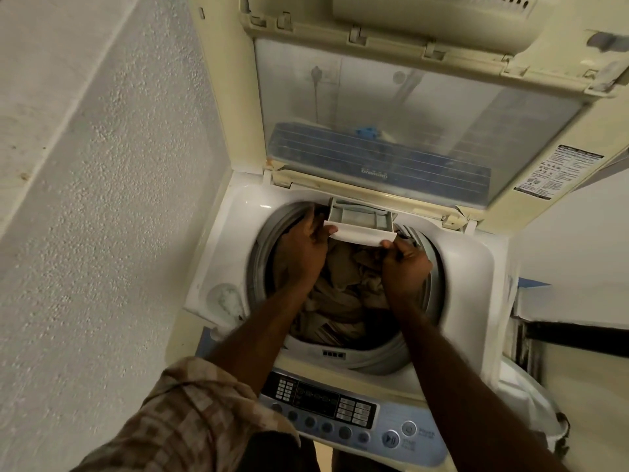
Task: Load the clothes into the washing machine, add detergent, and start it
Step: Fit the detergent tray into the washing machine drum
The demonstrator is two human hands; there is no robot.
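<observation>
A top-loading washing machine point(476, 267) stands open, its lid point(408, 107) tipped up at the back. Brown and beige clothes point(350, 284) fill the drum. At the drum's far rim a white detergent drawer point(360, 223) is pulled out over the clothes. My left hand point(306, 247) grips the drawer's left front corner. My right hand point(405, 264) pinches its right front corner. Both forearms reach over the drum. No detergent container is in view.
The control panel point(340, 407) with buttons and a start/pause key point(390, 438) lies at the near edge. A textured white wall point(102, 199) runs close on the left. A white bag or basket point(531, 403) sits to the right of the machine.
</observation>
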